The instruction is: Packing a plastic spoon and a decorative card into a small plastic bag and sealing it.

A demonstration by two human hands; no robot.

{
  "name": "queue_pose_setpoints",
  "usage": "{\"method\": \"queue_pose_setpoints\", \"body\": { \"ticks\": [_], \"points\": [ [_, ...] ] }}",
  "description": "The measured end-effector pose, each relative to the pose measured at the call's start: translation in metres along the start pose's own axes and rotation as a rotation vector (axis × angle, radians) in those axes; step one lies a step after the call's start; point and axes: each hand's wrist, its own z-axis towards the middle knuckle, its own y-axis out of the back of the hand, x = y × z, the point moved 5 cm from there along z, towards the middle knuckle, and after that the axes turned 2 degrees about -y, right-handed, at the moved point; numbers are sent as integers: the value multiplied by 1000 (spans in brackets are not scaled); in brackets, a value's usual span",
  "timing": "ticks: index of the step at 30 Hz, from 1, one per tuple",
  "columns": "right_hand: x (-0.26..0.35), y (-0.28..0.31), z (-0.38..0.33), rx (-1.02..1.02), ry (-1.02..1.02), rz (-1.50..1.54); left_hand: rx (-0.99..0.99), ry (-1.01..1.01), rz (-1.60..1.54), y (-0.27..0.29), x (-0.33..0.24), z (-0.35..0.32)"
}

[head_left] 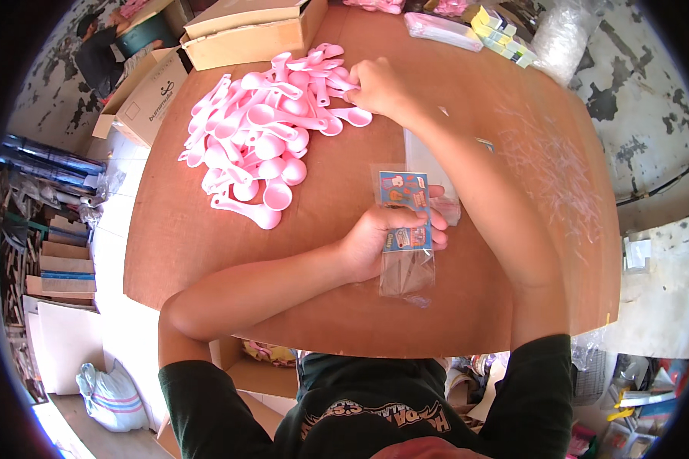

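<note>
My left hand (383, 237) is closed on a clear plastic bag (407, 279) with a blue printed card (404, 187) in it, the thumb lying across the front. At the right edge of a heap of pink plastic measuring spoons (264, 122), my right hand (379, 88) has its fingers pinched on a pink spoon, mostly hidden by the fingers. One spoon (354, 115) lies just below that hand. Partly behind the left fingers and the right forearm rests a stack of clear bags (429, 157).
The brown table (321, 314) carries a cardboard box (245, 34) at the far left, a wrapped clear packet (444, 30) and yellow-and-white packs (501, 34) at the far right. Thin clear plastic strips (551, 168) lie along the right side. Another person (103, 57) is at the far left.
</note>
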Motion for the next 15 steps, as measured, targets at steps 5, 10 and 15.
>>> {"method": "queue_pose_setpoints", "body": {
  "ticks": [5,10,15],
  "points": [
    [-3,8,3,-97,-42,4,1,-11,0,-2,-1,-1],
    [-8,29,-18,-198,96,-66,2,-9,-1,2,-1,0],
    [-7,59,-56,-294,380,-32,2,-7,-55,-2,-5,-2]
  ]
}}
